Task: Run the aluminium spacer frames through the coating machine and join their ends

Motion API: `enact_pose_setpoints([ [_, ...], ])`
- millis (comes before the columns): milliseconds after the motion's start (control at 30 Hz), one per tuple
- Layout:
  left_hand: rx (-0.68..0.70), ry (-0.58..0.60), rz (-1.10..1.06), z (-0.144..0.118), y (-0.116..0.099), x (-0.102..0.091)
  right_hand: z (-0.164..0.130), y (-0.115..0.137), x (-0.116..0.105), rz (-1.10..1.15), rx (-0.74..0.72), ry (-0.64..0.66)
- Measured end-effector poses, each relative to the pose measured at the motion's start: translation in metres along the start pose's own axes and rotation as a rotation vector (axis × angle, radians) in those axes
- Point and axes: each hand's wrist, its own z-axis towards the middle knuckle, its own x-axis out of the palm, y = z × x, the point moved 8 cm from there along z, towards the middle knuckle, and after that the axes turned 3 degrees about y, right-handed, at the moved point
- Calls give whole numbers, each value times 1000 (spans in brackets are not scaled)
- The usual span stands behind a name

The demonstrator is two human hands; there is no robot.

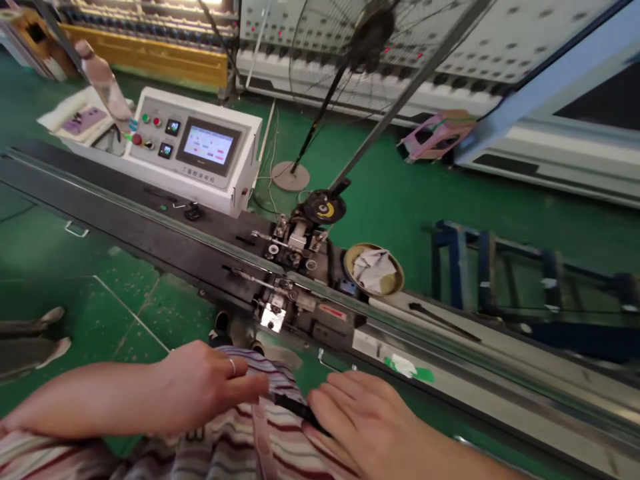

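Observation:
In front of my waist, a black strap-like piece (294,404) stretches between my two hands, over a striped shirt (287,443). My left hand (213,383), with a ring on one finger, is closed, its fingertips at the strap's left end. Curled round the other end is my right hand (360,417), its thumb side toward the middle. What lies inside each palm is hidden. Beyond both hands stands a long dark bench machine (220,280) with a glass-like rail. A metal clamp mechanism (283,293) sits at its middle.
A white control box (195,150) with a lit screen stands behind the bench; a bottle (105,83) is beside it. A round tin (397,283) holds crumpled cloth. Farther back are a fan (373,30), a pink stool (440,137) and a blue frame (457,260). Another person's feet (53,350) show at left.

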Motion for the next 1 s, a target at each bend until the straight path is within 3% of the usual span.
enact_pose_setpoints([
  [133,-96,-34,-14,-16,68,-13,62,-24,21,99,61,62],
  [233,-164,-126,-43,-30,111,-16,105,-39,41,305,125,150],
  [333,-236,-245,-26,-48,141,-14,139,-47,61,493,225,201],
  [433,-294,-369,-20,-65,165,-7,170,-62,75,509,328,158],
  [533,-417,-453,-94,-84,200,10,210,-80,94,589,205,310],
  [600,-586,-495,-176,-101,232,28,247,-102,98,593,93,358],
  [733,-941,-596,-360,-145,280,65,354,-167,96,79,209,116],
  [867,-1027,-598,-427,-167,292,91,481,-166,147,-443,81,213],
  [1000,-1040,-664,-379,-190,293,103,571,-170,201,-614,91,309],
])
